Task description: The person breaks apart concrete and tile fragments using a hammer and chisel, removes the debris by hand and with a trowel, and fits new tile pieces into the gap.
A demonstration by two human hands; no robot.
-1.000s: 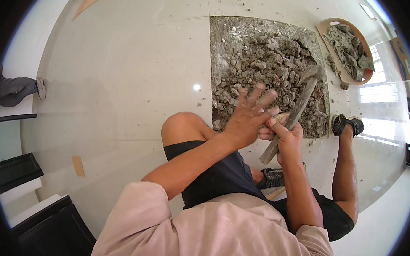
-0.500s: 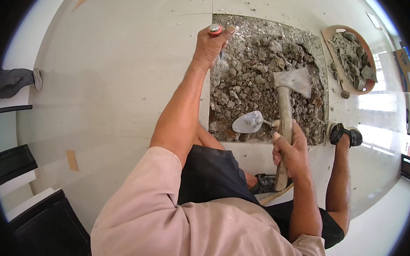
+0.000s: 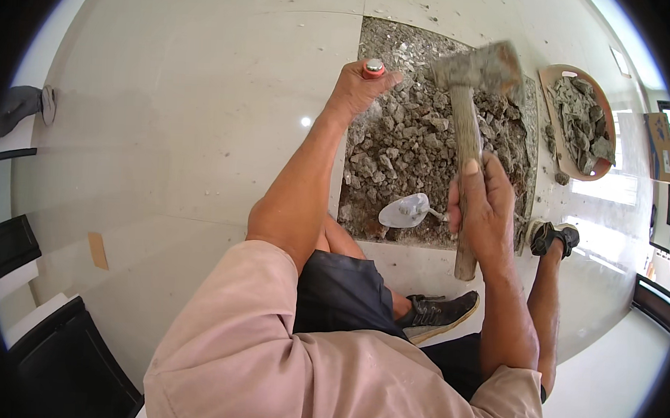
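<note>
My left hand (image 3: pixel 351 96) is closed around a chisel whose red collar and round metal top (image 3: pixel 373 67) stick up from the fist. Its lower end is hidden below the hand, at the left edge of the broken floor patch. In my right hand (image 3: pixel 490 208) is a wooden-handled axe (image 3: pixel 466 121), gripped low on the handle. The axe's grey, dusty head is raised over the rubble, slightly blurred, blunt side toward the chisel. Loose grey rubble (image 3: pixel 397 156) fills the square opening in the tiles. A whitish scoop (image 3: pixel 404 211) lies at its near edge.
An orange-brown oval basin (image 3: pixel 547 99) of broken pieces stands right of the opening. My shoe (image 3: pixel 442 312) rests near the front edge, another (image 3: pixel 554 239) to the right. Black chairs (image 3: pixel 74 362) are at lower left, a cardboard box (image 3: pixel 660 148) at far right.
The axe has risen and moved farther from me, its head now level with the chisel top. My left hand sits slightly right and lower in the picture, still gripping the chisel; the view has shifted.
</note>
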